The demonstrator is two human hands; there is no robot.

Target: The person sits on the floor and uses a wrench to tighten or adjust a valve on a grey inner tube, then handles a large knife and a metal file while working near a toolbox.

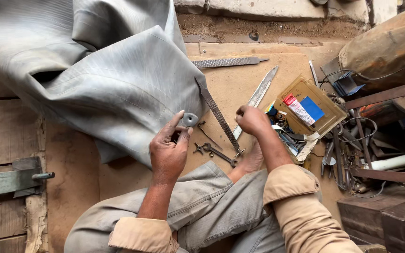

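While left hand pinches grey patch, right hand fisted.

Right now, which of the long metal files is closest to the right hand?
The dark rasp running diagonally beside the right hand; the knife-like blade lies beyond, the grey file farthest up.

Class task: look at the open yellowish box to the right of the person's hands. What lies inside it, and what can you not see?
Inside the yellowish box lie a red and white tube and a blue packet. Whatever sits beneath them is covered.
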